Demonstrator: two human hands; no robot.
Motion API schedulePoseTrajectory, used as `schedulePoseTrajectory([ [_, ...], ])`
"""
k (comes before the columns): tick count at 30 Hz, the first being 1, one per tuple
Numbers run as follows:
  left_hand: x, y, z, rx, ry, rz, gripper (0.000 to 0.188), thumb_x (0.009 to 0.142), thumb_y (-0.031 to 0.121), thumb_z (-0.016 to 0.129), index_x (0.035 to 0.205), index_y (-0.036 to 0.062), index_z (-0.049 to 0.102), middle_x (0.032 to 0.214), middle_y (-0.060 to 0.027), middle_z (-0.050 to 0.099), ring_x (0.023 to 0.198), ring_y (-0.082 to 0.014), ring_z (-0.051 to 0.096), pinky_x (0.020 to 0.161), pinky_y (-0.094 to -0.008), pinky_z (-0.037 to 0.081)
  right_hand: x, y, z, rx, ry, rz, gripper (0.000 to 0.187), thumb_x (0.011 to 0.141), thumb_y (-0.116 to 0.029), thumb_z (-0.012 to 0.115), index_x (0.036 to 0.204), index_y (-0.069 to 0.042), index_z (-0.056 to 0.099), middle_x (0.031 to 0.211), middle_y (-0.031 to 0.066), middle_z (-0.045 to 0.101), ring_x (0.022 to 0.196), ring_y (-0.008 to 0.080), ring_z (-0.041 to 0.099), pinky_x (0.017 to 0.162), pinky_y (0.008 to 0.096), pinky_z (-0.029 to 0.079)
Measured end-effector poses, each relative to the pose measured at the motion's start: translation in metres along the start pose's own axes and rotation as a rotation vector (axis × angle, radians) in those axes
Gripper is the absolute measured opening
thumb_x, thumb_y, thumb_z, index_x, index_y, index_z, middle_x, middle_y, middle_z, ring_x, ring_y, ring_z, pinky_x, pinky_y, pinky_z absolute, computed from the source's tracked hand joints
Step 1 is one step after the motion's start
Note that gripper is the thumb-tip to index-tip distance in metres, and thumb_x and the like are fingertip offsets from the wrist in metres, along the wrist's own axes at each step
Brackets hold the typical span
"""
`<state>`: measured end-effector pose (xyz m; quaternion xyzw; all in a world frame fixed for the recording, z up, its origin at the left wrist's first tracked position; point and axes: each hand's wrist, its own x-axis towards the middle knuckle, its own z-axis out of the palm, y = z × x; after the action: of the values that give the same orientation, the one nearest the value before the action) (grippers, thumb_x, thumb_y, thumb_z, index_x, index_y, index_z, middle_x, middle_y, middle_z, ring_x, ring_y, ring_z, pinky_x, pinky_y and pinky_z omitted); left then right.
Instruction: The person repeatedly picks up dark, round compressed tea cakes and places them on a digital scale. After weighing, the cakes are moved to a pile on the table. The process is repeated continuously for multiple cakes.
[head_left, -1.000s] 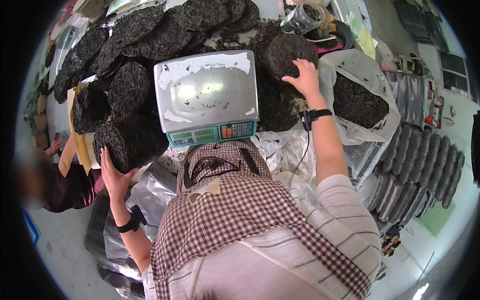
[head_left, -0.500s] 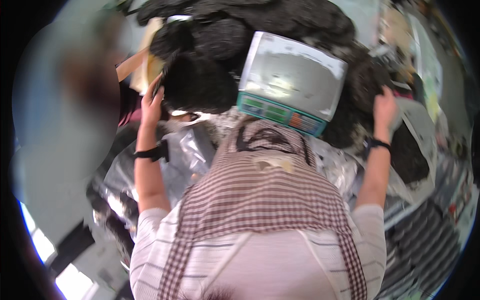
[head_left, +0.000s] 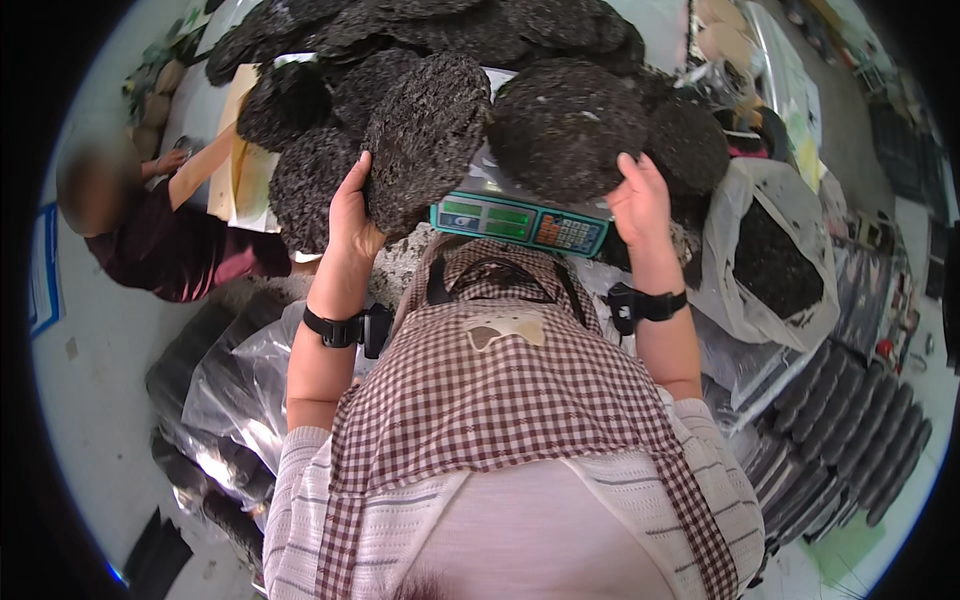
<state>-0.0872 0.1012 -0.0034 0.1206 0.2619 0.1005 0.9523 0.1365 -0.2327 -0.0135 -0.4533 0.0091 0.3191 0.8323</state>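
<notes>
Two dark, rough round sheets that look like dried seaweed are in front of me, one at each hand. My left hand is closed on the edge of the left seaweed disc, thumb on its near face, the disc tilted up. At the right edge of the other seaweed disc, my right hand has its fingers bent around the rim; its far fingertips are partly hidden. Both discs stand over a teal digital scale, covering most of its metal pan. Its green display and keypad show.
Many more seaweed discs are heaped along the far side. An open plastic bag of dark pieces stands at right, above stacked dark packs. Clear plastic bags lie at left. Another person reaches in from the far left.
Both hands have come inward from wide apart. Discs now stand over the scale pan, which was bare before. The left disc has moved rightward with my left hand, and my view has shifted.
</notes>
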Motion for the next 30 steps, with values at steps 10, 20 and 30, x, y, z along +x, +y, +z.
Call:
schedulePoseTrajectory([
  [10,0.058,-0.068,0.011,-0.359,-0.054,-0.874,0.033,0.109,0.022,0.051,0.127,-0.0060,0.053,0.097,-0.0048,0.063,0.067,-0.0154,0.065,0.051,-0.0252,0.055,0.001,-0.017,0.043,-0.573,-0.338,-0.426,0.043,0.095,-0.005,0.066,0.136,0.006,0.060,0.151,0.0158,0.057,0.140,0.0257,0.051,0.119,0.0402,0.036],
  [20,0.002,-0.058,0.022,0.811,0.156,-0.487,0.051,0.113,0.043,0.037,0.138,0.0040,0.057,0.117,-0.0097,0.069,0.096,-0.0184,0.065,0.081,-0.0333,0.055,-0.006,-0.021,0.045,-0.550,0.068,-0.650,0.056,0.088,0.005,0.078,0.140,0.001,0.057,0.120,0.0115,0.070,0.105,0.0189,0.069,0.093,0.0337,0.058],
  [30,-0.042,-0.014,0.007,1.406,0.092,0.587,0.040,0.112,0.024,0.048,0.144,0.0003,0.053,0.125,-0.0093,0.060,0.090,-0.0099,0.057,0.072,-0.0241,0.047,-0.062,0.021,0.033,-1.617,-0.362,-0.855,0.045,0.077,-0.023,0.086,0.117,-0.007,0.072,0.136,0.0114,0.066,0.130,0.0312,0.060,0.114,0.0500,0.042],
])
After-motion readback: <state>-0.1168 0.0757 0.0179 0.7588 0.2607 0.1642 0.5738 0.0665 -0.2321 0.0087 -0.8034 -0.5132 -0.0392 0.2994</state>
